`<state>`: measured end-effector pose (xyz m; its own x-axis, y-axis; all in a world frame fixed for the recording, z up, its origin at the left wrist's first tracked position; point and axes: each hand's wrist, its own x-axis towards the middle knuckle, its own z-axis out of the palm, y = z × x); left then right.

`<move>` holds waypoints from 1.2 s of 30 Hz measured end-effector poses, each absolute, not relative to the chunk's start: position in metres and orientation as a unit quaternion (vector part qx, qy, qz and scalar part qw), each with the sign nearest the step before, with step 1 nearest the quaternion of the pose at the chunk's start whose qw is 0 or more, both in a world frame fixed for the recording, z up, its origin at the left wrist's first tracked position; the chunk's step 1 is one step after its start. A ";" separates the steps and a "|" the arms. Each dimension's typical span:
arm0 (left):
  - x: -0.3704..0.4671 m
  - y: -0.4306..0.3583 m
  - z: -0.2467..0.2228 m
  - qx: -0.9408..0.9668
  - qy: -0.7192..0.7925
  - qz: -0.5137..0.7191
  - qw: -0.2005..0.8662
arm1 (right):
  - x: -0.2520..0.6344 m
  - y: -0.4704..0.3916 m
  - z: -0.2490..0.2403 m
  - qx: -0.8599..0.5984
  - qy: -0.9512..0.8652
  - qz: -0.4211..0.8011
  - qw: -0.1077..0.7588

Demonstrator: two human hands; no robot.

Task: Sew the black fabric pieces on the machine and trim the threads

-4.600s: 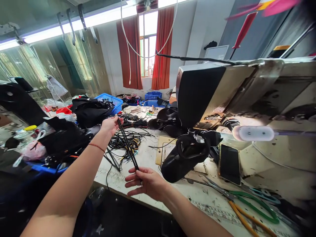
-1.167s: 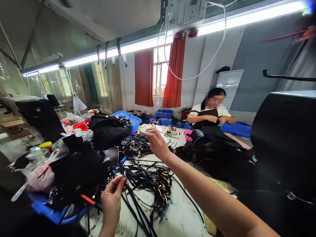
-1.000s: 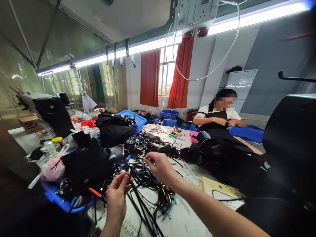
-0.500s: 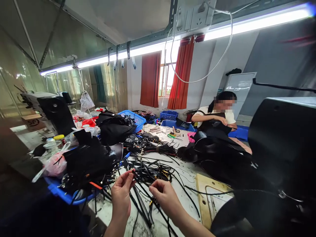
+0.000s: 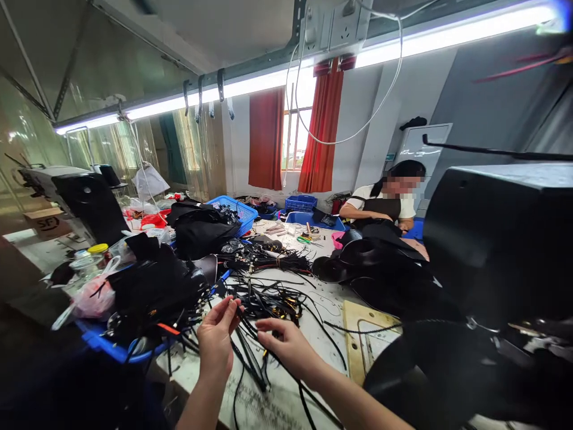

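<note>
left hand [image 5: 216,341] pinches black cord [image 5: 248,326], right hand [image 5: 289,347] half-curled alongside

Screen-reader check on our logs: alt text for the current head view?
The wearer's left hand pinches a black cord over a cluttered white worktable; the right hand is close beside it, grip unclear. A tangled pile of black cords lies beyond, between a heaped blue bin at left and a sewing machine at right. A co-worker is across the worktable.

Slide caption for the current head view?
Left hand pinching black cord over a cluttered white worktable, right hand close by, a co-worker across the table.
</note>
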<state>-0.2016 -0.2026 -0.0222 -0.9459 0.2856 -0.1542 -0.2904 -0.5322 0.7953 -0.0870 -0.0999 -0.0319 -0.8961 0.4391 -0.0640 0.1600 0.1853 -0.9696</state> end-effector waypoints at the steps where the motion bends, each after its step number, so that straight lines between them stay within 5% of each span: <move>1: -0.204 -0.201 -0.020 -0.002 0.460 0.872 0.165 | -0.086 -0.098 -0.029 -0.177 -0.751 0.632 0.068; 4: -0.217 -0.197 -0.014 -0.001 0.485 0.858 0.166 | -0.081 -0.092 -0.025 -0.118 -0.699 0.702 -0.067; 9: -0.249 -0.198 -0.011 -0.003 0.532 0.832 0.159 | -0.050 -0.087 -0.036 -0.107 -0.576 0.795 -0.157; 19: -0.269 -0.199 -0.012 0.025 0.581 0.805 0.114 | -0.011 -0.094 -0.068 -0.113 -0.420 0.887 -0.155; 22: -0.274 -0.203 -0.021 0.056 0.615 0.781 0.088 | -0.009 -0.094 -0.060 -0.124 -0.530 0.826 -0.145; 26: -0.280 -0.213 -0.040 0.127 0.704 0.698 0.034 | -0.021 -0.069 -0.041 -0.199 -0.718 0.667 -0.015; 32: -0.272 -0.218 -0.065 0.254 0.867 0.425 -0.063 | -0.088 0.017 -0.015 -0.354 -0.798 0.461 0.159; 36: -0.265 -0.216 -0.074 0.312 0.902 0.279 -0.103 | -0.116 0.058 -0.021 -0.428 -0.823 0.334 0.168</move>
